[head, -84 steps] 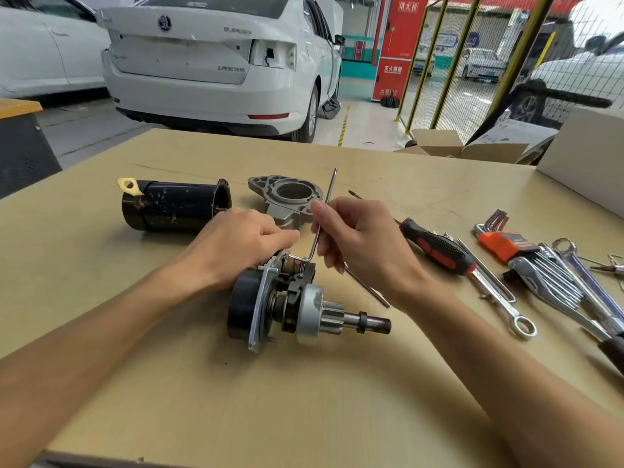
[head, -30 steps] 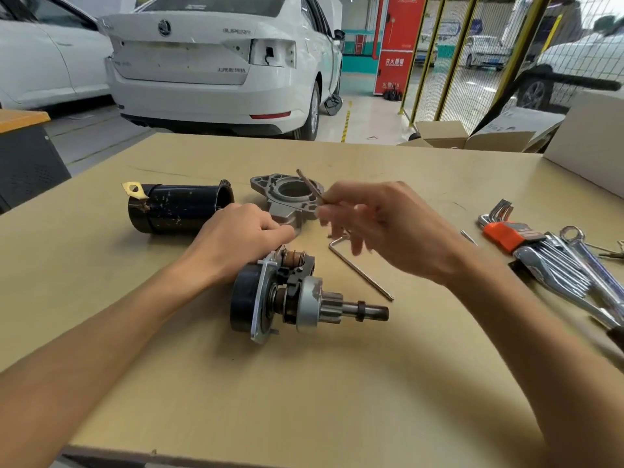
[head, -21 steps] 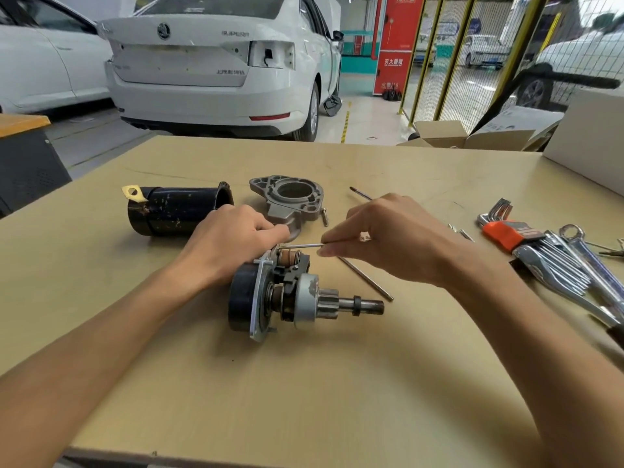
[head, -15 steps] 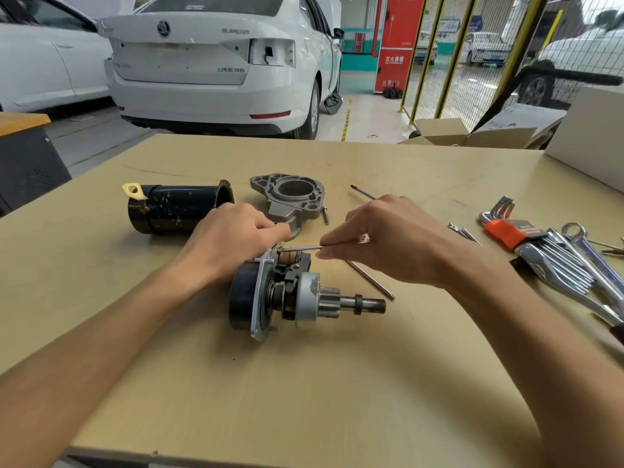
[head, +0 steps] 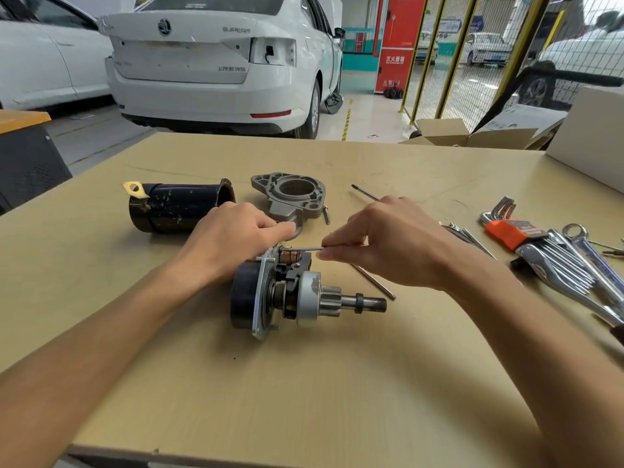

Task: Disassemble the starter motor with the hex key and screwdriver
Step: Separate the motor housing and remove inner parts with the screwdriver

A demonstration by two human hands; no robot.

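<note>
Starter motor (head: 287, 293) just below both hands, left hand (head: 233, 243) on it.

Count: two hands, left (head: 233, 243) and right (head: 388, 244). One motor assembly (head: 297, 295), one black housing (head: 175, 207), one grey end bracket (head: 290, 197), one orange hex-key holder (head: 510, 231).

On the tan wooden table (head: 304, 383), the starter motor core with its steel pinion shaft (head: 297, 295) lies near centre. Behind it to the left lies the black cylindrical housing (head: 175, 207); right of that, the grey cast aluminium end bracket (head: 290, 194). Far right lies the orange-holdered hex key set (head: 506, 228).
</note>
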